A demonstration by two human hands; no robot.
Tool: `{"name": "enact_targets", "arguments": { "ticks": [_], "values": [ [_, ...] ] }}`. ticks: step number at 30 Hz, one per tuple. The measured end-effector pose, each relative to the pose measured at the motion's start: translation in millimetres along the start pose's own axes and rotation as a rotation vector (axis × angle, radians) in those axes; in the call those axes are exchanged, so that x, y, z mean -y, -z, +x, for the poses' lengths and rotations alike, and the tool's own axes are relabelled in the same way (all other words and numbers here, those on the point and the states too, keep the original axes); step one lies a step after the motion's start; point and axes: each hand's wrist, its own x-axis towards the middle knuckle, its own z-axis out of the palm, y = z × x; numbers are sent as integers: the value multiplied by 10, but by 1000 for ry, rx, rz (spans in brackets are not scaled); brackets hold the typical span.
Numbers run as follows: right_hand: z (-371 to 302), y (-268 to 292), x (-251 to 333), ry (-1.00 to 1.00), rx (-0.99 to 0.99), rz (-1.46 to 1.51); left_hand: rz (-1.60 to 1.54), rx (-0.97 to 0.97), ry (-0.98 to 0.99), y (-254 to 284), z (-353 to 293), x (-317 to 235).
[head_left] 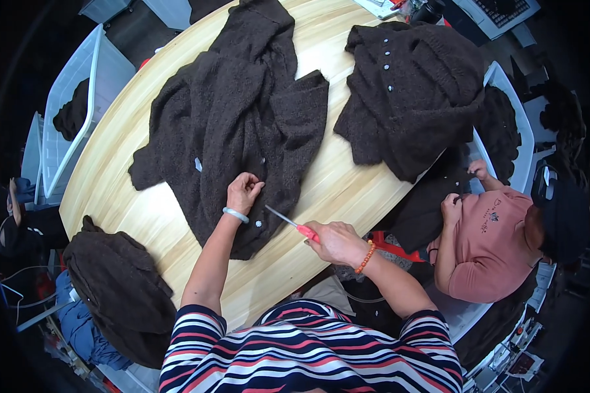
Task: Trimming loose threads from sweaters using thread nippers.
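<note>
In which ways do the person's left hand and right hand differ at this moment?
The left hand is curled over the dark garment, whether pinching it I cannot tell; the right hand holds a red-handled tool. The left hand has a pale bangle at its wrist; the right hand has an orange beaded bracelet. Both belong to the person in the striped shirt.

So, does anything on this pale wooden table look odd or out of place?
Nothing looks spilled or plainly damaged. The dark brown fuzzy knit garment under the person's left hand lies rumpled, and a small pale angular patch left of that hand stands out against the dark fabric; I can't tell what it is.
</note>
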Motion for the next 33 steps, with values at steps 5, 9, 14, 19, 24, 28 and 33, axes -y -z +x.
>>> {"name": "enact_targets", "arguments": {
  "ticks": [5, 9, 14, 19, 24, 28, 33],
  "values": [
    [57, 139, -192, -40, -94, 57, 461, -138, -161, 10, 22, -253],
    [109, 115, -244, 32, -147, 95, 412, -357, -178, -77, 384, -478],
    [197, 216, -166, 7, -143, 98, 104, -338, -110, -107, 460, 20],
    [330, 203, -70, 12, 25, -20, -52, -286, -65, -87, 303, 92],
    [498, 229, 29, 18, -33, -28, -17, -201, -5, -43, 279, 73],
    [552, 228, 54, 24, -47, -26, -31, -191, -7, -37, 258, 63],
    [608, 154, 85, 8, -20, -58, -63, -201, -8, -34, 259, 114]
  ]
}}
